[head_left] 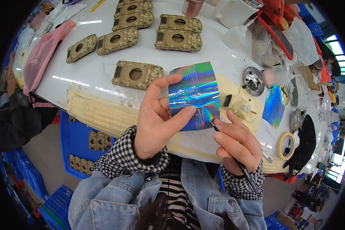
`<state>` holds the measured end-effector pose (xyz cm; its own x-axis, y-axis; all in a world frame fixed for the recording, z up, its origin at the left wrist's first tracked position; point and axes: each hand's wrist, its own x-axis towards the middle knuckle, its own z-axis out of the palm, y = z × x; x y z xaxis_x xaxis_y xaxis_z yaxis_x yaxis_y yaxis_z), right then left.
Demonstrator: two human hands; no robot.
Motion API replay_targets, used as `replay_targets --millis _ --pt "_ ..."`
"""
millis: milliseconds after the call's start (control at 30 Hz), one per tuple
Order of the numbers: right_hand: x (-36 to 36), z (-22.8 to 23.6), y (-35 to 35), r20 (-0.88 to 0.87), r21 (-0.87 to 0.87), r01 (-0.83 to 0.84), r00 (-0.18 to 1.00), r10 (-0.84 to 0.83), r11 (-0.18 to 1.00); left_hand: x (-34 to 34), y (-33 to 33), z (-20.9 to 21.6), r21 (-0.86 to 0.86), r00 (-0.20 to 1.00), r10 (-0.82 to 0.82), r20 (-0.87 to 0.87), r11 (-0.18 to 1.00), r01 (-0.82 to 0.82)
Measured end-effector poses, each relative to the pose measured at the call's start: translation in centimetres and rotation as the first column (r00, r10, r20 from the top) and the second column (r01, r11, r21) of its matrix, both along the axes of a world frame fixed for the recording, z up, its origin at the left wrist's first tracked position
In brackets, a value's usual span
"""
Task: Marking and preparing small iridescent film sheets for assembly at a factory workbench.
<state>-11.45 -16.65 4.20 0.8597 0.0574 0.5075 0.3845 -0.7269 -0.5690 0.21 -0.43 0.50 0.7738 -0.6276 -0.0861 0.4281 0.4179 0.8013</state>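
The shiny rainbow sheet (195,92) stands tilted in front of me, above the near edge of the table, and I pinch it in my left hand (155,120). My left thumb presses flat on its lower middle, my index finger curves to its upper left edge, and the other fingers curl partly behind it; the wrist rises from a checked cuff (120,151).

My right hand (239,143) is half closed, fingers bent and pinched round a thin black tool (247,177), which slants from the palm up to the sheet's lower right corner. Whether its tip touches the sheet, I cannot tell.

Just beyond the sheet, on the white table (90,71), lies a camouflaged toy tank body (151,73) with a round hole in its top; similar bodies (182,44) lie farther back. To the right are a tape-covered lump (239,105), a round metal dish (253,70) of small dark bits, a second rainbow sheet (272,109) and a tape roll (281,147). Pale tape (103,109) lines the near edge.

Farther out are a pink mesh basket (46,57) at left, a white mug (235,15) and a red-cased phone (278,36) at back right. Below, at left, a blue tray (67,134) holds more tank bodies (97,140) above the floor; bright windows (336,48) show at far right.
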Motion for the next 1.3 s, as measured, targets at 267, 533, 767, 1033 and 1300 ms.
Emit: replay_targets --millis 267,533,767,1033,1300 --pt "-2.1 -1.9 -0.7 -0.093 -0.37 -0.011 0.995 -0.025 0.929 0.0 0.0 0.0 0.008 0.995 0.1 -0.018 0.995 -0.1" --pt "-2.1 -2.6 -0.3 -0.078 -0.459 0.006 0.996 -0.047 0.888 0.0 -0.1 0.0 -0.005 0.992 0.122 -0.022 0.993 -0.122" --pt "-2.0 -2.4 0.0 -0.134 -0.488 -0.02 0.99 -0.052 0.873 0.0 -0.1 -0.1 -0.013 0.992 0.123 -0.017 0.992 -0.123" --pt "-1.4 -1.6 -0.3 -0.194 -0.481 -0.05 0.98 -0.051 0.875 0.0 -0.2 0.1 -0.017 0.99 0.134 -0.035 0.991 -0.135" --pt "-1.8 -1.7 -0.8 -0.175 -0.312 0.041 0.98 -0.1 0.949 -0.1 -0.1 -0.2 0.006 0.992 0.123 0.022 0.992 -0.123"
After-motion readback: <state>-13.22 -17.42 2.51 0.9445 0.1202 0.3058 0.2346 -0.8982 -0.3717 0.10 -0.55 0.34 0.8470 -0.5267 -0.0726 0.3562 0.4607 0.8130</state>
